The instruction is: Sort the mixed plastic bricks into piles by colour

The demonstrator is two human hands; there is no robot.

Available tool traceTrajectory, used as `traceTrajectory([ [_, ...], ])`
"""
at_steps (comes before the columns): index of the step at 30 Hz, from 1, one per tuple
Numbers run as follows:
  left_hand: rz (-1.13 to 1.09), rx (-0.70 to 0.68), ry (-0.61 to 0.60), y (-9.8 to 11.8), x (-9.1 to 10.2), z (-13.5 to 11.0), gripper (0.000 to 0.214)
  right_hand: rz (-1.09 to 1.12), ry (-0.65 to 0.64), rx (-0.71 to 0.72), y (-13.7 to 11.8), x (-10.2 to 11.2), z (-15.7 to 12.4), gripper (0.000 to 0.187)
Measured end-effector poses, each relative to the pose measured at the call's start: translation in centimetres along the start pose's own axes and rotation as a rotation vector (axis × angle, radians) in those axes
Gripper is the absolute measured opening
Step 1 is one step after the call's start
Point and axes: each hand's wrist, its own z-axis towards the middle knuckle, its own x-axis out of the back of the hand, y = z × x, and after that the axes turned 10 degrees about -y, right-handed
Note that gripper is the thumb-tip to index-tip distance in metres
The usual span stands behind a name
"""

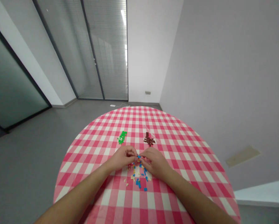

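My left hand [125,158] and my right hand [154,161] meet near the middle of the table, fingertips pinched together. Between them shows a small blue building brick [139,156], which the fingers of both hands touch. Just below the hands lie loose blue bricks [139,184], mixed with cream and yellow pieces [133,177]. Part of this scatter is hidden under the fingers. Beyond my left hand is a group of green bricks [122,137]; past my right hand lies a pile of dark brown bricks [149,140].
A pink and white checked cloth [102,124] covers the round table. Glass partitions [102,56] stand behind at the left, and a plain wall [223,77] rises at the right. On the floor beyond the table lies a white power strip [112,105] with a cable.
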Motion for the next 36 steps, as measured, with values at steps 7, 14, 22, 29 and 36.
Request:
traceTrajectory([
  [7, 0.138, 0.036, 0.045, 0.3, 0.6, -0.3, 0.008, -0.039, 0.024, -0.129, 1.3, 1.3, -0.2, 0.014],
  [14, 0.386, 0.021, 0.09, 0.4, 1.9, -0.7, 0.011, -0.084, -0.136, -0.444, 4.0, 4.2, -0.9, 0.02],
  [22, 0.38, 0.065, -0.014, -0.6, 2.4, -0.9, 0.012, -0.135, -0.309, -0.508, 5.3, 5.3, -1.3, 0.02],
  [29, 0.468, 0.057, -0.138, -0.8, 3.0, -1.1, 0.017, -0.101, -0.375, -0.49, 4.9, 5.1, -1.2, 0.019],
  [36, 0.598, -0.013, -0.244, -0.2, 3.0, -1.3, 0.025, -0.052, -0.37, -0.419, 4.4, 4.8, -1.1, 0.022],
])
